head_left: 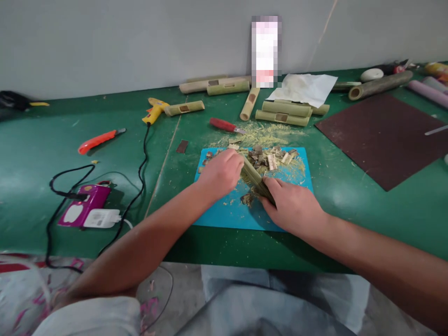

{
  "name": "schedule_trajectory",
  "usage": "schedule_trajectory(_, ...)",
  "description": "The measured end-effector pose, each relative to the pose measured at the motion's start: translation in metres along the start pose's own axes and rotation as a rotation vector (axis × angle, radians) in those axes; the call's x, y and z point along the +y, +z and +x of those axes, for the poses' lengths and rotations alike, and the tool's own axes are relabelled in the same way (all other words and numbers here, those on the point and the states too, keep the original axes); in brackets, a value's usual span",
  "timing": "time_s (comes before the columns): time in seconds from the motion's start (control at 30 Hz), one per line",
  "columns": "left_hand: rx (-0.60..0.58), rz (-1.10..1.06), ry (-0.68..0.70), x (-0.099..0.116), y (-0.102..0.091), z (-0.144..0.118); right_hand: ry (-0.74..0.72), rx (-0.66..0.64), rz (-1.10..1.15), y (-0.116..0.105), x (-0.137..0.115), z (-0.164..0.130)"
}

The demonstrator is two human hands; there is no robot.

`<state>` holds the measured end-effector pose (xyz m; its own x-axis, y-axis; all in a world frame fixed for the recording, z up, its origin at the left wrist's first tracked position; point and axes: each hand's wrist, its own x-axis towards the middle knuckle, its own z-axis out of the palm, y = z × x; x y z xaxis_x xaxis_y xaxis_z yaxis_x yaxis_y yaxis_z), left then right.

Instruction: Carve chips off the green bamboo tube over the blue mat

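Observation:
A green bamboo tube (252,172) lies slantwise between my two hands, above a blue mat (224,212). My left hand (224,171) is closed at the tube's far end, its fingertips hidden behind the knuckles. Closer to me, my right hand (292,203) wraps the near end, with thumb and forefinger along the side. Broken brown and pale chips (271,161) and yellowish sawdust cover the mat's far half. A dark clump of scraps (248,199) sits under the tube. Just beyond the mat rests a red-handled knife (224,124).
Several cut bamboo tubes (287,108) lie at the back near a propped phone (266,51) and white paper (303,87). A dark brown sheet (385,140) is at right. Leftward are a yellow glue gun (154,111), orange cutter (98,141) and corded purple power strip (86,203).

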<state>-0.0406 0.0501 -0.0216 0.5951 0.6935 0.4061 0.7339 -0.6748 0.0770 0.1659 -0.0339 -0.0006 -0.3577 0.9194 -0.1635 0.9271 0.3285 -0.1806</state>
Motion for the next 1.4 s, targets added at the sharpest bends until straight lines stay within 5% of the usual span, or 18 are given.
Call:
schedule_trajectory(0.8, 0.036, -0.172, -0.067, 0.015, 0.000, -0.003, 0.024, -0.035, 0.051, -0.003, 0.002, 0.000)
schedule_trajectory(1.4, -0.011, -0.268, 0.008, 0.024, -0.001, -0.005, 0.016, -0.026, 0.063, -0.002, 0.002, 0.000)
